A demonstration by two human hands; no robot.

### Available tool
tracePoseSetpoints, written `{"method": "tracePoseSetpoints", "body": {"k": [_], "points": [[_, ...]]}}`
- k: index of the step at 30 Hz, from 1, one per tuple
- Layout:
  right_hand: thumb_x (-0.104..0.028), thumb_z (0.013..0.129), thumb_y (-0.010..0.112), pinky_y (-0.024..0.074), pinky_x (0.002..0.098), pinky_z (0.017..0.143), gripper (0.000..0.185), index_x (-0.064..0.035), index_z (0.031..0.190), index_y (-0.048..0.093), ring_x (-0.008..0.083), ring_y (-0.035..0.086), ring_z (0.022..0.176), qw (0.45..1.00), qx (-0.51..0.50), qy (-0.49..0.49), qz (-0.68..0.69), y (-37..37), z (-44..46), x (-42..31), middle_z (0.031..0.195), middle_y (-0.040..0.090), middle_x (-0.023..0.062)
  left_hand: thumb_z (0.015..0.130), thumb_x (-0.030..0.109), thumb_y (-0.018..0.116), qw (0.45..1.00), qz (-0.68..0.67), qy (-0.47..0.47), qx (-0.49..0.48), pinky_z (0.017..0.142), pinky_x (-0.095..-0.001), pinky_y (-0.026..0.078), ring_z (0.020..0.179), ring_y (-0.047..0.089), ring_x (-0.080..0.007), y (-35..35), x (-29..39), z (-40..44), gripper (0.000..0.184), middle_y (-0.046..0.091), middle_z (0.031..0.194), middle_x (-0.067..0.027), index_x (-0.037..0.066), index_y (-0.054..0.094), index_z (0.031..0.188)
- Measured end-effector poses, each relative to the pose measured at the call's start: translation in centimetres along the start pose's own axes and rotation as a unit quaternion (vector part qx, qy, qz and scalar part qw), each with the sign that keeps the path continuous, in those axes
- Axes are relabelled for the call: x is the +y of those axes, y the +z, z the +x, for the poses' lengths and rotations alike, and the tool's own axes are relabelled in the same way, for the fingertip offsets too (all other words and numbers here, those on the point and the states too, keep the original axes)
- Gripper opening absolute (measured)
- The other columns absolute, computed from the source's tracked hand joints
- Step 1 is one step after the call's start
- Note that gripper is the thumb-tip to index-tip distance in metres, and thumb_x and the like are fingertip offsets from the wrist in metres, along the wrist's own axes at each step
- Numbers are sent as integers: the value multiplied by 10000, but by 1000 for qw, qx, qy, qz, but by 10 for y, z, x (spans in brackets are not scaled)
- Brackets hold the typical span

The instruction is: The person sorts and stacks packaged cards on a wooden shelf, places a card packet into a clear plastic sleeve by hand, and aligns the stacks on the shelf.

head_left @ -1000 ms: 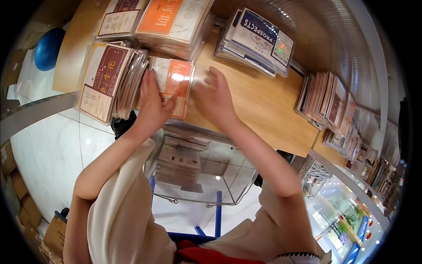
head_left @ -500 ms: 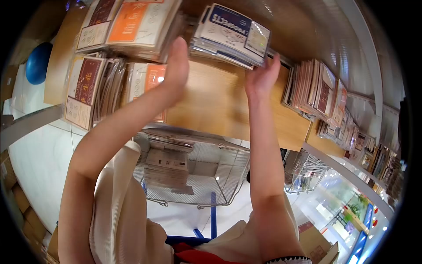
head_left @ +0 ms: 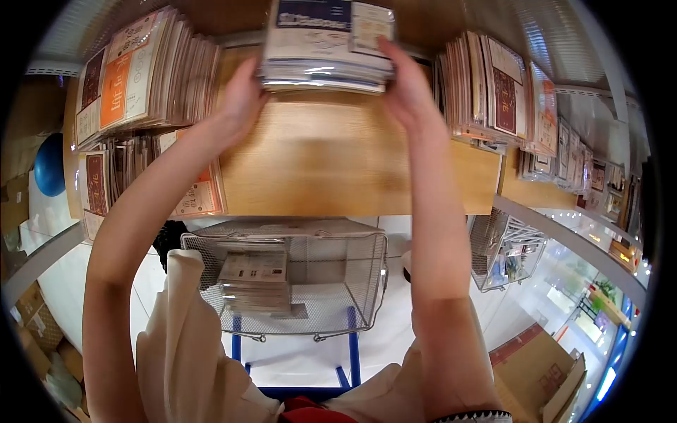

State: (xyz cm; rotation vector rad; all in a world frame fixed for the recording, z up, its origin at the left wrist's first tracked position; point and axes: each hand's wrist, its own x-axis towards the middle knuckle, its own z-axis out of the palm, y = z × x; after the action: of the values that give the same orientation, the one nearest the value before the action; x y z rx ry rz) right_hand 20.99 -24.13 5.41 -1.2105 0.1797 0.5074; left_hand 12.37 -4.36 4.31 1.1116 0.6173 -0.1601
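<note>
A stack of flat printed packs in clear plastic sleeves (head_left: 317,53), blue and white on top, is at the back of the wooden shelf. My left hand (head_left: 243,99) is at its left side, blurred, with the fingers partly hidden beside the stack. At the right side, my right hand (head_left: 410,88) grips it, thumb over the top edge and fingers out of sight. Orange and white packs (head_left: 130,84) stand in a row to the left of my left hand. Maroon and white packs (head_left: 504,92) stand to the right of my right hand.
Below the shelf's front edge (head_left: 317,204) a wire mesh basket (head_left: 338,282) holds a stack of packs (head_left: 255,271). A second wire basket (head_left: 493,247) is at the right. An open cardboard box (head_left: 532,366) lies lower right, and a blue ball (head_left: 49,166) is at far left.
My left hand has moved from beside the orange packs to the left side of the blue and white stack. The view has shifted, and the stack now faces me more squarely.
</note>
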Motion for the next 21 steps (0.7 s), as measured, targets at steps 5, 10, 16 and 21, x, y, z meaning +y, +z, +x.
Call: {"method": "tracePoseSetpoints", "body": {"k": [5, 10, 16, 21], "points": [[-305, 870, 611, 355, 337, 993, 448, -11, 1198, 528, 204, 504, 1124, 996, 53, 38, -59, -48, -2, -42, 1184, 578, 96, 974, 431, 232, 995, -9, -17, -101, 1122, -408, 124, 1336, 273, -220, 55, -13, 11, 561, 340, 1444, -85, 70, 288, 1401], [-357, 882, 570, 293, 330, 1037, 581, 65, 1262, 448, 289, 441, 1232, 913, 186, -35, -360, -36, -12, -52, 1324, 476, 189, 973, 466, 254, 989, -26, 32, -139, 1122, -355, 135, 1346, 265, -227, 49, -21, 18, 621, 301, 1466, -92, 18, 273, 1403], [-314, 859, 583, 367, 425, 989, 592, 97, 1256, 424, 385, 479, 1157, 749, 102, -377, -535, 80, -50, -23, 1220, 499, 288, 955, 260, 435, 919, 257, 281, -101, 1094, -356, 221, 1347, 291, -210, -4, 18, -93, 497, 333, 1439, -132, 44, 329, 1391], [-338, 910, 530, 412, 378, 926, 514, 13, 1275, 443, 264, 516, 1107, 969, -67, 68, -228, 157, -21, 58, 1166, 545, 175, 851, 122, 534, 678, 498, 521, 142, 996, -382, 364, 1176, 482, -328, -83, 93, -119, 340, 518, 1236, -181, 42, 543, 1181]]}}
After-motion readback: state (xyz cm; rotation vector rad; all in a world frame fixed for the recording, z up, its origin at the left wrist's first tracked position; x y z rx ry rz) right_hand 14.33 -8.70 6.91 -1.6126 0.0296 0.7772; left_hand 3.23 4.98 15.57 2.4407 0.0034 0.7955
